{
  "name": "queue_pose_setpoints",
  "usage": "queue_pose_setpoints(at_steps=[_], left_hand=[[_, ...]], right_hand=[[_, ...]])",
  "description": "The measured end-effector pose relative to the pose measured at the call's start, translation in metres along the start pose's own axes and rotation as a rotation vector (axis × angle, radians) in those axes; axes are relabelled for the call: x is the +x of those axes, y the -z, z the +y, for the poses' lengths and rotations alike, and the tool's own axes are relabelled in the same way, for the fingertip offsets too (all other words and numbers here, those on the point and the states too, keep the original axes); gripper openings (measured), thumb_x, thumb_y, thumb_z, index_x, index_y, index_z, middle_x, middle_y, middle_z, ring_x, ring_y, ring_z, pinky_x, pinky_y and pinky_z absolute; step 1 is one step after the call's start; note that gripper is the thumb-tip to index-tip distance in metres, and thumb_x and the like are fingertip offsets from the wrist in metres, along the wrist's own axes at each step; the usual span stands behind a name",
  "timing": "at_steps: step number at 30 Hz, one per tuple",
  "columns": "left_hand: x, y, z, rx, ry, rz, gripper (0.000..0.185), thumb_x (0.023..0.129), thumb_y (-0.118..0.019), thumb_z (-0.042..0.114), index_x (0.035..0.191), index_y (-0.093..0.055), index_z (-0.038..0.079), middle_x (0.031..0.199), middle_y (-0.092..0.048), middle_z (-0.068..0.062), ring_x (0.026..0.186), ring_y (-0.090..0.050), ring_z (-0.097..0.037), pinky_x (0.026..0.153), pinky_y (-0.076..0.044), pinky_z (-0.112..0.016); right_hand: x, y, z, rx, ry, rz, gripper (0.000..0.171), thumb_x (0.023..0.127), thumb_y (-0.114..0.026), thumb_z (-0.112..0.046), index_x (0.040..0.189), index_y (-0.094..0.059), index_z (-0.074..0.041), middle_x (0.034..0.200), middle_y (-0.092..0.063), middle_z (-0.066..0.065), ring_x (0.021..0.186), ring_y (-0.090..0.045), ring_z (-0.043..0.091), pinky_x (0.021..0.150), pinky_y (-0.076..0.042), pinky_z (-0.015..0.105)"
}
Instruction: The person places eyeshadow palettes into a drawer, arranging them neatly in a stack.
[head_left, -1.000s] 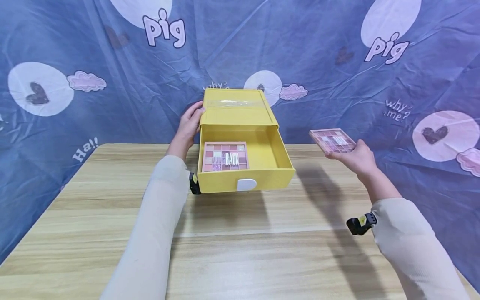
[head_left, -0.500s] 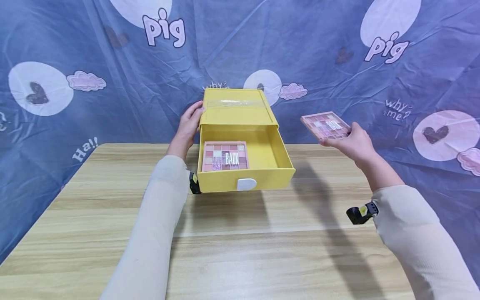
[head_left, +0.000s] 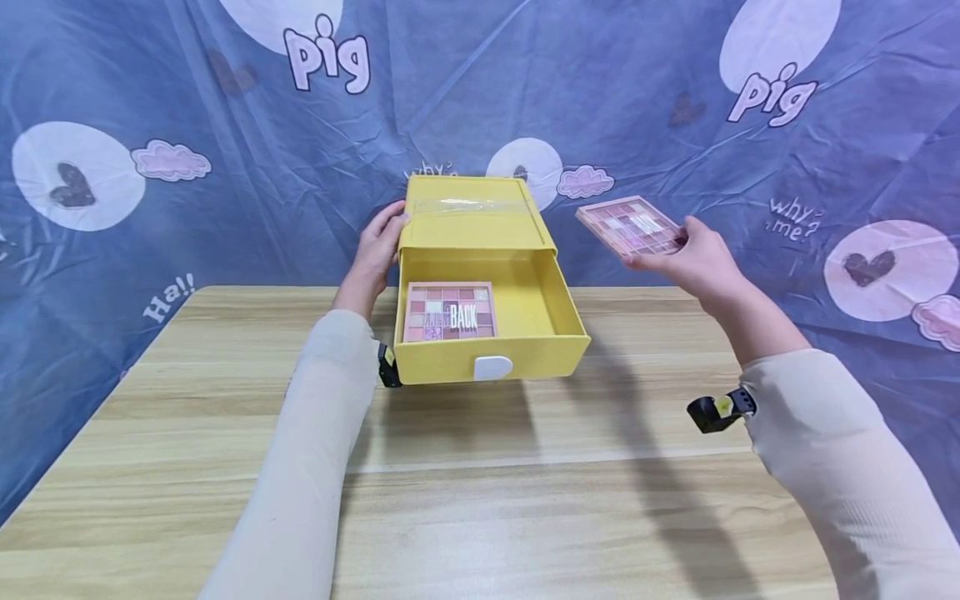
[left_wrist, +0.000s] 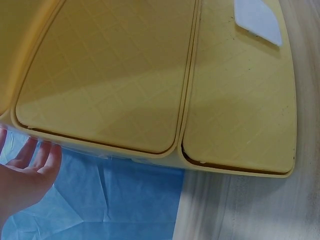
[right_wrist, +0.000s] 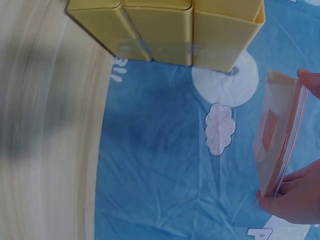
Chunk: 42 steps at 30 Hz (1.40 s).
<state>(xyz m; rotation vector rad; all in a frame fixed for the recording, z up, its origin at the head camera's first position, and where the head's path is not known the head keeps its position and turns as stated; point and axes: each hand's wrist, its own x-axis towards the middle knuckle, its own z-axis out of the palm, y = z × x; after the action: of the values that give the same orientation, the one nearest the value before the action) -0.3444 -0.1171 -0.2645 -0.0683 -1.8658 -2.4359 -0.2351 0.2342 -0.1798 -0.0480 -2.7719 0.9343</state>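
A yellow drawer box stands at the back of the table, its top drawer pulled out. Inside that drawer, at the left, lies a pink eyeshadow palette with a clear lid lettered "BACK". My left hand rests against the box's upper left side; its fingers touch the side wall in the left wrist view. Up in the air right of the box, my right hand pinches a second eyeshadow palette between thumb and fingers. The right wrist view shows this palette's pale underside.
More drawers sit stacked below the pulled-out one, with a white tab handle on a front. Clear tape crosses the box top. Behind the wooden table hangs a blue printed cloth.
My right hand has lifted the held palette up and to the left, nearer the box. The left hand, the box and the palette in the drawer stay where they were.
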Motion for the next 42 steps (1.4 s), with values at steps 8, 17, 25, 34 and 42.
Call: queue_pose_setpoints(at_steps=[8, 17, 25, 34, 42], left_hand=[[0.0, 0.0, -0.001, 0.004, -0.013, -0.007, 0.044, 0.084, -0.052, 0.022, 0.127, -0.044, 0.015, 0.12, -0.047, -0.007, 0.102, -0.047, -0.018, 0.081, -0.038, -0.028], [0.001, 0.002, 0.002, -0.009, -0.001, 0.001, 0.043, 0.084, -0.052, 0.022, 0.126, -0.045, 0.015, 0.119, -0.047, -0.008, 0.1, -0.048, -0.018, 0.079, -0.038, -0.027], [0.001, 0.001, 0.002, -0.017, 0.009, 0.0, 0.043, 0.084, -0.053, 0.022, 0.126, -0.045, 0.015, 0.12, -0.047, -0.007, 0.101, -0.047, -0.017, 0.08, -0.038, -0.027], [0.003, -0.002, 0.0, -0.005, 0.004, 0.002, 0.043, 0.084, -0.053, 0.022, 0.126, -0.045, 0.016, 0.12, -0.047, -0.006, 0.101, -0.047, -0.017, 0.08, -0.038, -0.027], [0.002, -0.001, 0.0, -0.001, -0.005, 0.007, 0.043, 0.084, -0.052, 0.022, 0.126, -0.045, 0.015, 0.12, -0.047, -0.006, 0.1, -0.048, -0.017, 0.08, -0.038, -0.027]], right_hand=[[0.0, -0.005, -0.021, 0.02, 0.025, -0.063, 0.062, 0.067, -0.071, -0.037, 0.101, -0.037, 0.004, 0.091, -0.043, 0.015, 0.079, -0.04, 0.025, 0.063, -0.034, 0.033], [0.002, -0.015, -0.042, 0.069, 0.052, -0.108, 0.063, 0.068, -0.071, -0.031, 0.108, -0.038, 0.004, 0.096, -0.046, 0.014, 0.081, -0.043, 0.022, 0.067, -0.036, 0.03], [0.003, -0.029, -0.057, 0.142, 0.106, -0.181, 0.075, 0.067, -0.073, -0.024, 0.122, -0.032, 0.006, 0.108, -0.045, 0.016, 0.089, -0.044, 0.022, 0.079, -0.035, 0.033], [0.002, -0.042, -0.07, 0.154, 0.169, -0.294, 0.092, 0.066, -0.074, -0.022, 0.134, -0.018, 0.003, 0.125, -0.037, 0.013, 0.105, -0.036, 0.021, 0.09, -0.028, 0.033], [-0.001, -0.057, -0.075, 0.19, 0.295, -0.353, 0.092, 0.063, -0.077, -0.018, 0.134, -0.021, 0.002, 0.121, -0.04, 0.011, 0.111, -0.033, 0.021, 0.097, -0.02, 0.033]])
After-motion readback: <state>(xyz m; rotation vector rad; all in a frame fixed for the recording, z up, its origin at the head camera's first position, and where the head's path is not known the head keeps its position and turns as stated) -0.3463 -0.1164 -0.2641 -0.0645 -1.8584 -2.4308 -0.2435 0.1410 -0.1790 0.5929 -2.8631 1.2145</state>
